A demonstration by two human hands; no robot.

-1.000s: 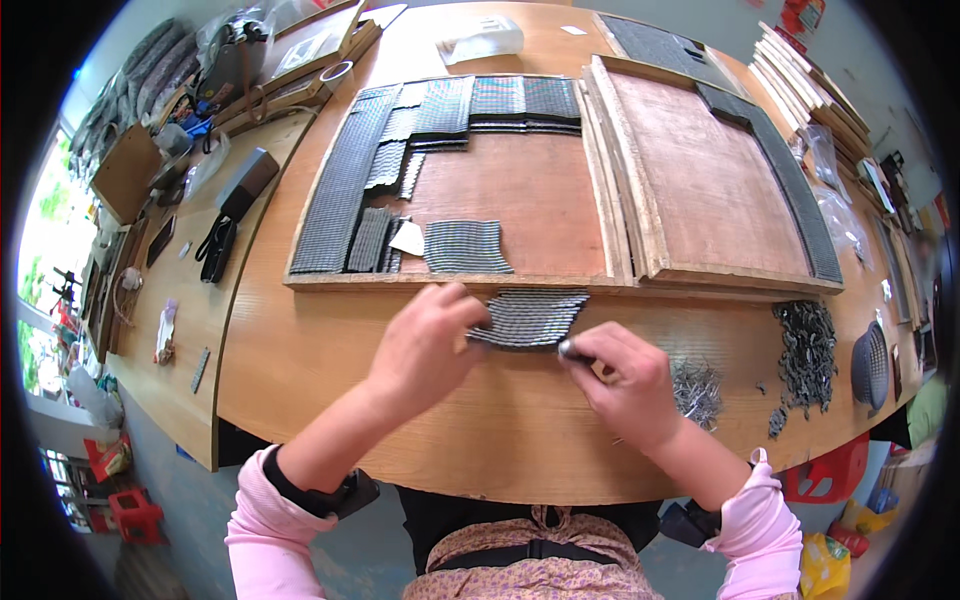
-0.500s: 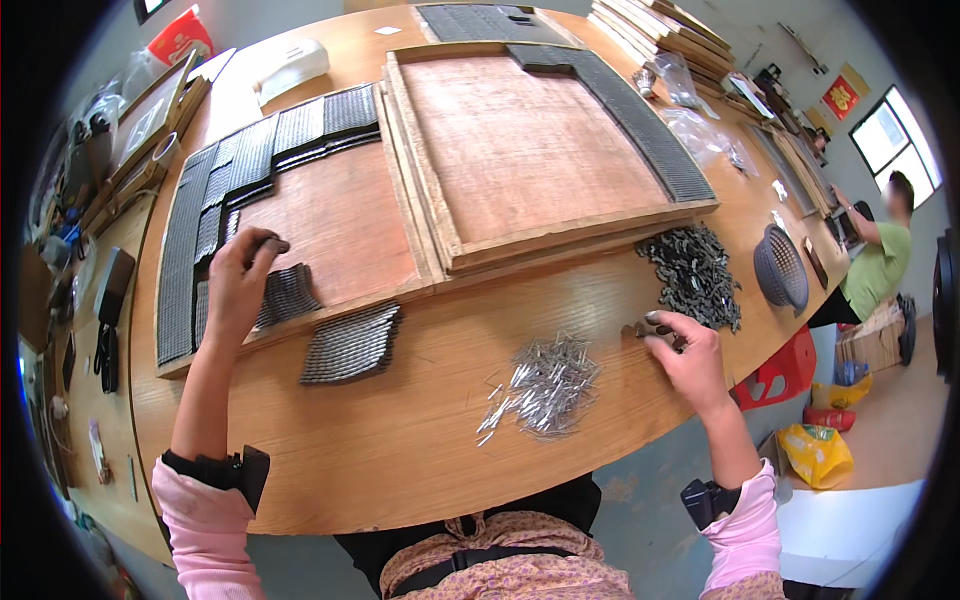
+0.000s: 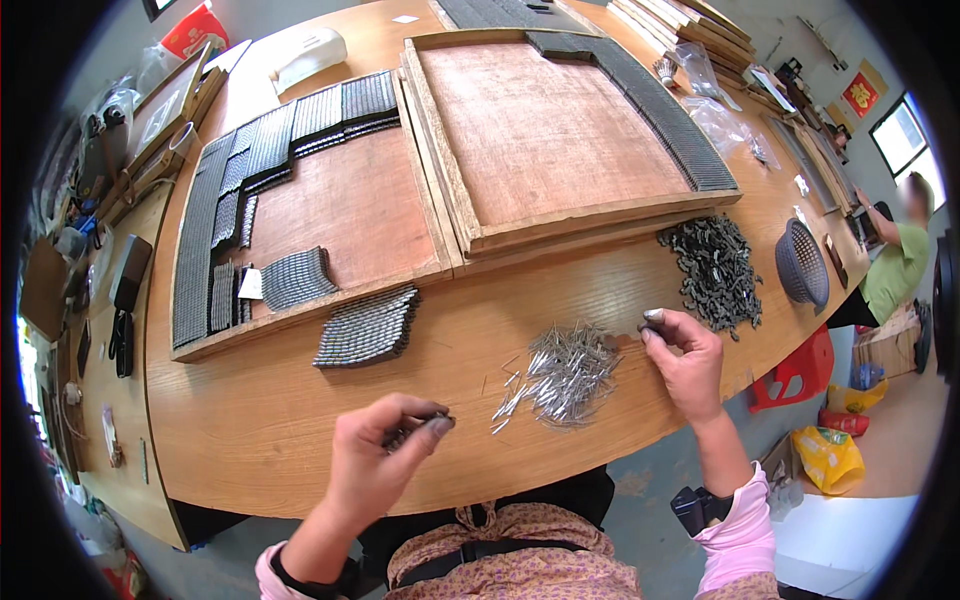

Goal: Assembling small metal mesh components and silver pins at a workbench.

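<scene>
Dark pieces (image 3: pixel 712 275) lay beyond right hand (image 3: pixel 690 355), its pinch unclear | left hand (image 3: pixel 383 448) pinched dark bit (image 3: pixel 437 414) near table (image 3: pixel 250 430) edge | smooth wood stretched leftward | red stool (image 3: pixel 802 372) stood rightward

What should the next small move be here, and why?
Probably bring the left hand toward the right hand: both are curled in a pinch, seemingly around dark pieces, yet they are well apart, and the loose pile of metal pins lies on the table between them.
</scene>
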